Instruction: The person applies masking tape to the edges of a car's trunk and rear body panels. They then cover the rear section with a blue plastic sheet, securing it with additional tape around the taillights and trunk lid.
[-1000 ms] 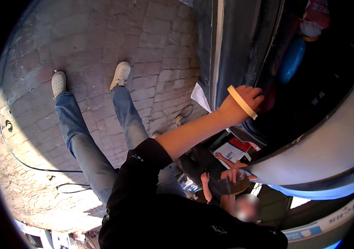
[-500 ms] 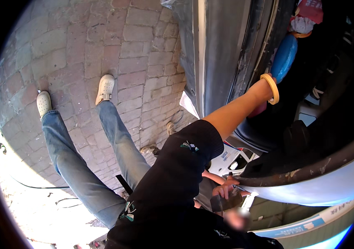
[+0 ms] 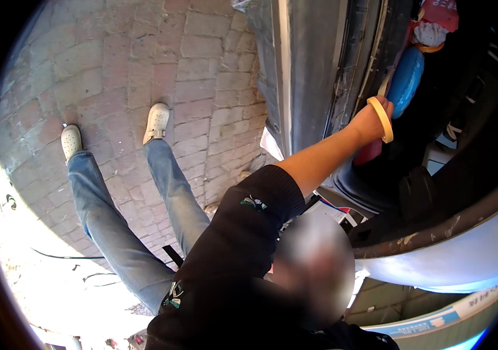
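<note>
Brick paving [image 3: 202,87] spread well to the left of the blue oval thing [image 3: 406,81], with bright sunlit ground [image 3: 33,286] farther down and left of it. Grey door-like panels [image 3: 313,70], long and ridged, stood between that paving and the blue oval thing. Just above it sat a crumpled whitish bundle [image 3: 430,35] and a red bag [image 3: 440,13], with a thin orange band [image 3: 430,48] close against its upper end.

Just below the blue oval thing was the left hand [image 3: 380,119], bare, at the end of a black sleeve [image 3: 231,227]; whether it touched the blue surface could not be told. A yellow ring [image 3: 382,119] encircled this hand near the wrist, so it lay just below the blue oval thing too. The fingers were mostly hidden, and what they gripped, if anything, could not be made out. A pale strip [image 3: 385,83] ran upward from them along the blue thing's left edge. The right hand was out of view.

Below the blue oval thing, beyond the hand, a pinkish-red piece [image 3: 368,153] showed. Farther below it curved a white panel [image 3: 453,251]. Well down and left of it, two legs in blue jeans [image 3: 106,216] ended in pale clogs [image 3: 157,121].
</note>
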Motion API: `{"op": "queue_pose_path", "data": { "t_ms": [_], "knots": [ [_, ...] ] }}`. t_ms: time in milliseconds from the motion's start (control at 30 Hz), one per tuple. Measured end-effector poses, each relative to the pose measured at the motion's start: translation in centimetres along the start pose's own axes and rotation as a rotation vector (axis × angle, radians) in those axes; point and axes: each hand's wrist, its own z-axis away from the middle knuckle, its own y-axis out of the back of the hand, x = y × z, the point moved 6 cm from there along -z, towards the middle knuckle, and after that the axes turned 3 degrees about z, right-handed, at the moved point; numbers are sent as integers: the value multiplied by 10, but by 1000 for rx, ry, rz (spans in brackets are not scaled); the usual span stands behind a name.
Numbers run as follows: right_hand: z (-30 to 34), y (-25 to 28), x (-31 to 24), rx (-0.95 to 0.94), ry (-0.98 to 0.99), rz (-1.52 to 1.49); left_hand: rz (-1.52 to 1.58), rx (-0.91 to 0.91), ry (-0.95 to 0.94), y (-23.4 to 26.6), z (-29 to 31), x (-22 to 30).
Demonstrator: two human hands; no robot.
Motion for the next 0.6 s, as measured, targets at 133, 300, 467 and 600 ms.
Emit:
{"op": "queue_pose_path", "data": {
  "t_ms": [133,300,467,600],
  "knots": [
    [-15,5,0,-26,-24,-10,-25,-24,109,8,-2,-4],
    [-15,35,-9,-54,-63,16,166,217,204,81,28,-16],
    [-40,43,9,-201,-90,-14,321,214,628,171,122,-72],
    [-37,58,40,21,1,-95,360,396,715,303,101,-61]
  ]
}}
